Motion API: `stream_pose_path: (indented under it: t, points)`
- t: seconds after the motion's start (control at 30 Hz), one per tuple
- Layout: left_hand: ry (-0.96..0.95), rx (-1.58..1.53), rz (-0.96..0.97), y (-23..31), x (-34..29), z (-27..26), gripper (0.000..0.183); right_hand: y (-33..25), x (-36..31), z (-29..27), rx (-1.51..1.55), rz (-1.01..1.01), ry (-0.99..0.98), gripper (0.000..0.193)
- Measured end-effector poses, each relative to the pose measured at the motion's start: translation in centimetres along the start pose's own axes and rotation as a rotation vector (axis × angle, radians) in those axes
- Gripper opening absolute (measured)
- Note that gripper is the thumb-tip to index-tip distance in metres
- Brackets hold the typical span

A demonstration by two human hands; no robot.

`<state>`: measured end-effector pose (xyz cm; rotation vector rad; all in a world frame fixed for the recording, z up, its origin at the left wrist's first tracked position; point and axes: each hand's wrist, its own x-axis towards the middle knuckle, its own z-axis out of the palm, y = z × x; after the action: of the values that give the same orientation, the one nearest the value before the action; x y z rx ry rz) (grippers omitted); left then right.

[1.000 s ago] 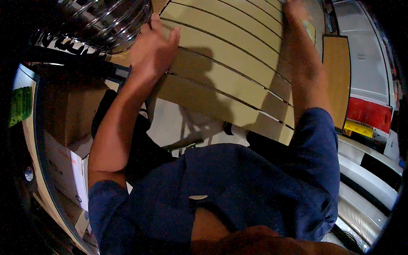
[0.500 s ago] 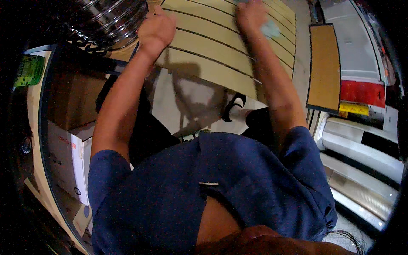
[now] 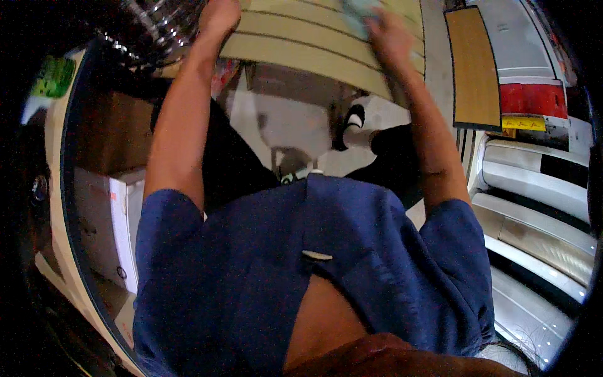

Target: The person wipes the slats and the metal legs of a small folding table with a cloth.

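A pale yellow slatted tabletop (image 3: 295, 43) with dark lines between its slats lies at the top of the view. My right hand (image 3: 392, 39), slightly blurred, is closed on a light blue-green cloth (image 3: 359, 16) against its right part. At the tabletop's left edge, my left hand (image 3: 220, 17) is curled round the edge, with its fingertips partly beyond the top of the picture.
A ribbed shiny metal vessel (image 3: 160, 25) stands at the far left. Below it a shelf unit holds a white box (image 3: 119, 226), with a green container (image 3: 53, 76) on top. To the right are a brown panel (image 3: 474, 69), a red box (image 3: 532, 100) and silver rails (image 3: 540, 220).
The view has shifted, so the tabletop sits higher in it. My right hand has moved nearer and to the right over the slats with the cloth. My left hand stays at the left edge.
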<state>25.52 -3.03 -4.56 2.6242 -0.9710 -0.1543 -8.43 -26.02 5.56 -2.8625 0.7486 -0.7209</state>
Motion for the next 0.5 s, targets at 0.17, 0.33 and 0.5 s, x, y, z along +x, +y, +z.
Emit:
stream_pose_path:
  t: [0.17,0.33,0.5]
  points:
    - [0.053,-0.158,0.072,-4.6,1.3,0.5,0.052,14.4,-5.0,-2.9,-0.117,0.015,0.078,0.050]
    - [-0.001,-0.293,-0.036,0.3,-6.0,-5.5,0.064,18.6,-10.5,-2.3,0.004,0.231,0.061,0.050]
    - [-0.008,-0.372,0.001,4.3,-10.9,-8.3,0.056,23.5,-16.7,3.9,1.224,0.861,-0.050,0.049]
